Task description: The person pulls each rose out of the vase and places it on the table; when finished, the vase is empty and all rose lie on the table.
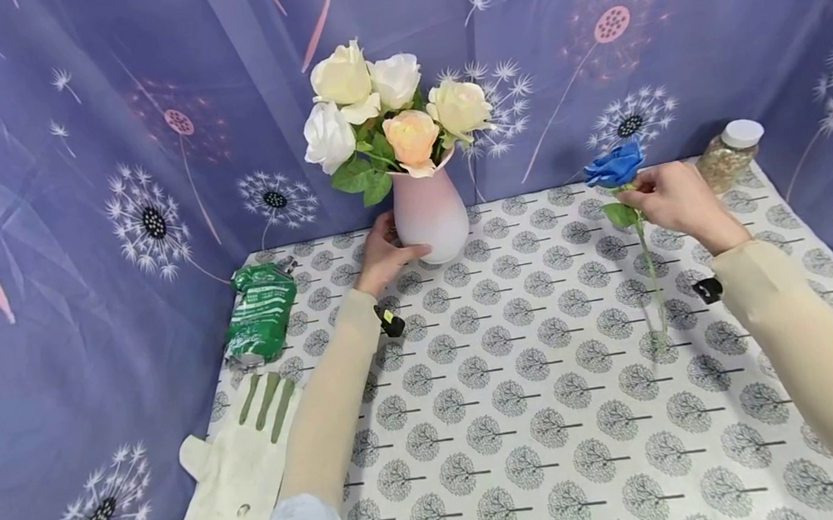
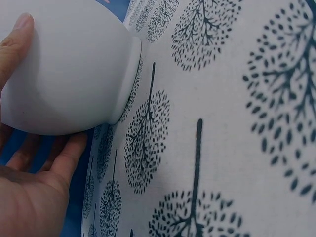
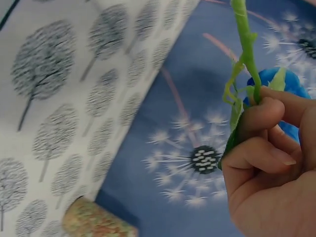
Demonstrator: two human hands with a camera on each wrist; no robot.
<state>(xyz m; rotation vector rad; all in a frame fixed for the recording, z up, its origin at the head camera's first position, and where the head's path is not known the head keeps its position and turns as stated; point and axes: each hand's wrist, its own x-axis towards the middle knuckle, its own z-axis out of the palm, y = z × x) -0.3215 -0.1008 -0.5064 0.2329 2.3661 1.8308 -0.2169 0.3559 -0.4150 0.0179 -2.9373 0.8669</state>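
Note:
A pink-to-white vase (image 1: 433,216) stands upright at the back of the table, holding several white, cream and peach roses (image 1: 412,139). My left hand (image 1: 386,254) grips its lower left side, with the thumb across the front and the other fingers behind. In the left wrist view the vase's white base (image 2: 74,69) meets the cloth. Over at the right, my right hand (image 1: 670,198) pinches a blue artificial rose (image 1: 614,164) by the stem just under the bloom. Its green stem (image 3: 244,39) hangs down over the cloth in the head view.
A jar with a white lid (image 1: 729,159) stands at the back right corner. Along the left edge lie a green packet (image 1: 262,312) and a cream work glove (image 1: 237,478). A tree-print cloth (image 1: 520,401) covers the table, and a purple dandelion curtain (image 1: 392,3) hangs behind it.

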